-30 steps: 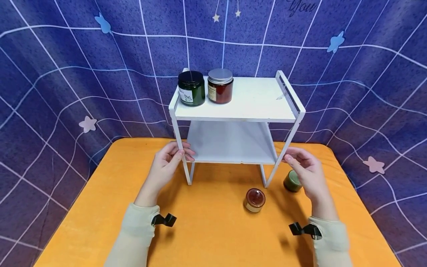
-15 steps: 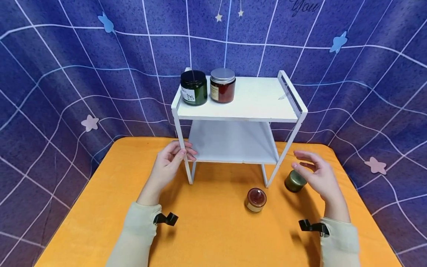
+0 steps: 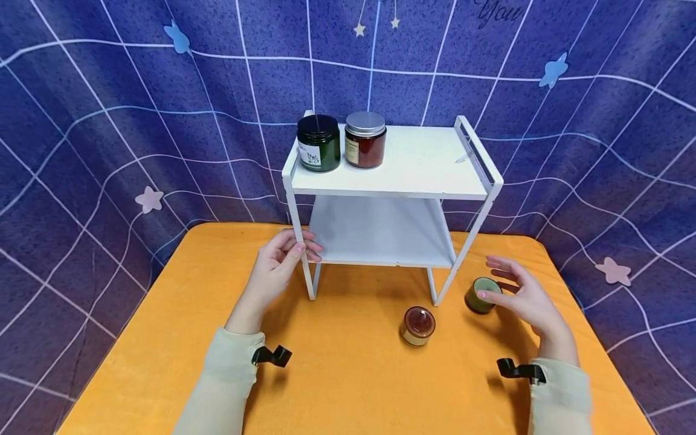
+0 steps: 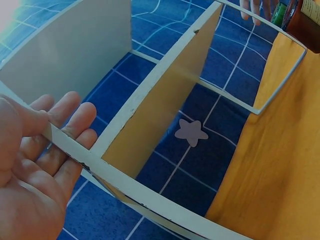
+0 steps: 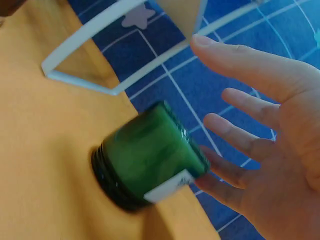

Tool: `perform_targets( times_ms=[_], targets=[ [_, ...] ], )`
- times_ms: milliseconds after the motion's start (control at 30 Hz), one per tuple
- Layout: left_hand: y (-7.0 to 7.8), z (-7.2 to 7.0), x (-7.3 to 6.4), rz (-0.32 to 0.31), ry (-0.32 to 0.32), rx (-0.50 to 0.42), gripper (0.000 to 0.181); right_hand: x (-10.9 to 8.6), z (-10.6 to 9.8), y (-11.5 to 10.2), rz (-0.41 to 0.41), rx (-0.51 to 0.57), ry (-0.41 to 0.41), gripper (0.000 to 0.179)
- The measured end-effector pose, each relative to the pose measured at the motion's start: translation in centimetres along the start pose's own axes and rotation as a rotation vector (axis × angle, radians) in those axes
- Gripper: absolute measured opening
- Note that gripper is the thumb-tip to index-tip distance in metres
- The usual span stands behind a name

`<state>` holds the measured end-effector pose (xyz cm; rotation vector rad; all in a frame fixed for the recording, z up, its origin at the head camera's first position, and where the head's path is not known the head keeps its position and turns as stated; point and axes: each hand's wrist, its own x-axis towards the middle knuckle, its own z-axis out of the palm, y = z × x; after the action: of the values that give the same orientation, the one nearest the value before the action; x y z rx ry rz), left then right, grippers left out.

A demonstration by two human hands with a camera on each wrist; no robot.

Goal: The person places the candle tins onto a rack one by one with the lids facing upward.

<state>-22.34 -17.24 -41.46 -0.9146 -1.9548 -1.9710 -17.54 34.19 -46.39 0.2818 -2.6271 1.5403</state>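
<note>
Left hand (image 3: pixel 274 260) grips the rack (image 3: pixel 380 232) by its left front leg (image 3: pixel 294 211): thumb on the near side, fingers passing behind, level with the lower shelf.

Right hand (image 3: pixel 526 302), right of centre in the head view, has its fingers spread and gripping nothing. It's at the green jar (image 5: pixel 150 155), thumb overlapping the jar from the near side. In the right wrist view the two lowest fingertips sit right at the jar's edge; can't tell if they touch.

Green jar is on the orange cloth (image 3: pixel 348 386), right of the rack's right leg, base up, black lid (image 5: pixel 111 184) down against the cloth. White label partly visible in the right wrist view.

Brown jar (image 3: pixel 418 326) also on the cloth, below and left of the green one, just in front of the rack's right foot.

Top shelf, upper centre of the head view, left half: black-lid jar (image 3: pixel 319 148) at the left end, silver-lid jar (image 3: pixel 365 145) just beside it on the right. Both upright, labels facing front-left.

Blue curtain (image 3: pixel 190 136) with grid lines and stars fills the back and sides.
</note>
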Motion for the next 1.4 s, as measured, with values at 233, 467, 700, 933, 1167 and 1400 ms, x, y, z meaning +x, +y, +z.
perform_targets(
  times_ms=[233,467,700,933,1167,1400],
  targets=[
    [-0.1,0.0,0.0,-0.008,0.003,-0.001,0.022,-0.5,-0.6,2.1,0.082,0.039,-0.046,0.083],
    [-0.2,-0.1,0.0,-0.014,0.001,0.0,0.023,-0.8,-0.3,3.5,0.127,0.075,-0.069,0.088],
    [-0.3,0.0,0.0,-0.014,0.007,0.003,0.022,-0.9,0.0,4.2,0.107,0.099,-0.075,0.084],
    [-0.4,0.1,0.0,-0.005,0.006,0.007,0.021,-0.9,0.1,4.9,0.118,0.057,-0.1,0.076],
    [-0.4,0.1,-0.1,-0.012,-0.003,0.009,0.022,-0.9,0.3,5.0,0.121,0.051,-0.104,0.075],
    [-0.3,0.0,-0.1,-0.02,0.002,0.006,0.023,-0.7,0.5,5.2,0.115,0.059,-0.111,0.074]
  ],
)
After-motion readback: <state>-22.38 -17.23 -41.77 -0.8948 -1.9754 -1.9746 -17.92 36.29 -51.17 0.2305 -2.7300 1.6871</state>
